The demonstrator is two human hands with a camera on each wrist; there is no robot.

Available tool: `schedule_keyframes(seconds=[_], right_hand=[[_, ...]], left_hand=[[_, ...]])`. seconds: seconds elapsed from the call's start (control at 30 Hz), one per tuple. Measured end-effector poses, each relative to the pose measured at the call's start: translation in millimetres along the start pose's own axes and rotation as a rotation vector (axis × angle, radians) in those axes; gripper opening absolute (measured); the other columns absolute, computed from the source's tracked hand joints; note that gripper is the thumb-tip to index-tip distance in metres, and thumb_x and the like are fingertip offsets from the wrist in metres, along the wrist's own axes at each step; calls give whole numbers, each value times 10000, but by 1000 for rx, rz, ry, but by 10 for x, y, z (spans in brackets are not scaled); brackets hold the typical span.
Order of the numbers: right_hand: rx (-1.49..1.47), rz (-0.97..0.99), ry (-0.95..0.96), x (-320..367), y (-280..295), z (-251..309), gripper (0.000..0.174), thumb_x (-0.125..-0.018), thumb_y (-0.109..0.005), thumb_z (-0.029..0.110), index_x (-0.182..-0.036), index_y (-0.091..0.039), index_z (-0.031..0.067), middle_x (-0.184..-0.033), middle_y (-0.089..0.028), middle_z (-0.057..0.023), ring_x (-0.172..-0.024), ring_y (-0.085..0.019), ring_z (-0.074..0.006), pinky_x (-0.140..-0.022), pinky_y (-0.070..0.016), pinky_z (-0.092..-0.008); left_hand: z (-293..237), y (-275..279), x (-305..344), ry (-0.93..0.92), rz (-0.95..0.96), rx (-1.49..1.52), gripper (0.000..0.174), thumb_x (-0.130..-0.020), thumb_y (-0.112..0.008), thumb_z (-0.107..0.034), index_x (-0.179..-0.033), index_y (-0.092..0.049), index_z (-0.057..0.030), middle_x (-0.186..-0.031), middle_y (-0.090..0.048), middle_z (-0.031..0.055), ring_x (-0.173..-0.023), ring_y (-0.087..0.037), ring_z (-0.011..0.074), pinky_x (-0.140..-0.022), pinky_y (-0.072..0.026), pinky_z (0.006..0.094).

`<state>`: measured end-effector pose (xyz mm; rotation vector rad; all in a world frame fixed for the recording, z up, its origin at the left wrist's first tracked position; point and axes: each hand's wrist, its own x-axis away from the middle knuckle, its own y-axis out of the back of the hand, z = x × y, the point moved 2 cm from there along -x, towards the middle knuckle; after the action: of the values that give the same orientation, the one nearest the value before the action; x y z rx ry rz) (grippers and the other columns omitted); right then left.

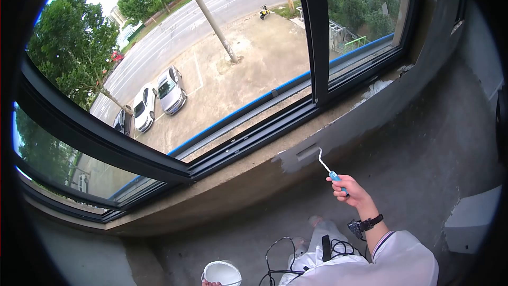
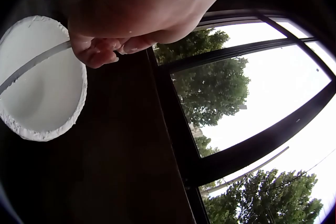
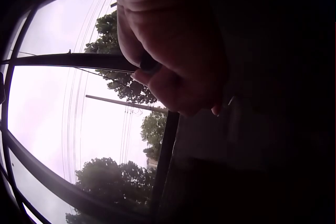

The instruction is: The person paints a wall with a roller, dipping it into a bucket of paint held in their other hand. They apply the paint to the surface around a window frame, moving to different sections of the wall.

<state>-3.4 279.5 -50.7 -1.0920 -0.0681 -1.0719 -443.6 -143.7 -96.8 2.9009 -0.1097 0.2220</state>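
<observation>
In the head view my right hand (image 1: 352, 190) grips the blue handle (image 1: 335, 178) of a small paint roller. Its bent white rod (image 1: 324, 163) reaches to a greyish roller head (image 1: 308, 152), which lies against the wall just below the window ledge. A darker grey patch of coating (image 1: 288, 162) surrounds the head. At the bottom edge, my left hand (image 1: 212, 284) holds a white bucket (image 1: 239, 274) by its bail. The left wrist view shows my fingers curled round that bail handle (image 2: 37, 64), with pale liquid inside the bucket. The right wrist view is dark, hiding the roller.
A black window frame (image 1: 254, 140) with an open sash (image 1: 100, 137) stands above the ledge (image 1: 238, 173). Black cables (image 1: 270, 259) hang by my legs. Pale boards (image 1: 473, 220) lean at the right. Cars (image 1: 171, 91) and trees are outside.
</observation>
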Motion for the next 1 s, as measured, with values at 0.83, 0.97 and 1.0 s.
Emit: schedule_keyframes(seconds=[0.83,0.97,1.0], right_hand=[[-180,-215,-284,-1419,922,-557,172,-867,-604,29,-811,-465,115,-596,-434,44,-443,-366,-31,-363,-217,-192],[-141,-212,-318,-1650,981,-609,148,-848,-603,35,-814,-472,95,-570,-430,45,-432,-371,-33,-357,-220,-191],[-152,-210,-341,-1683,987,-602,168,-853,-602,54,-787,-456,105,-564,-430,43,-424,-366,-41,-353,-215,-199]], left_hand=[[-172,588,327,236,-382,291,142,-874,-492,-281,-823,-483,-149,-717,-368,-45,-609,-333,83,-570,-307,267],[16,726,458,280,-464,412,142,-868,-492,-282,-801,-475,-158,-699,-353,-53,-591,-316,75,-557,-293,264],[72,750,488,293,-478,440,142,-866,-492,-282,-796,-473,-160,-694,-349,-55,-586,-311,74,-554,-290,263]])
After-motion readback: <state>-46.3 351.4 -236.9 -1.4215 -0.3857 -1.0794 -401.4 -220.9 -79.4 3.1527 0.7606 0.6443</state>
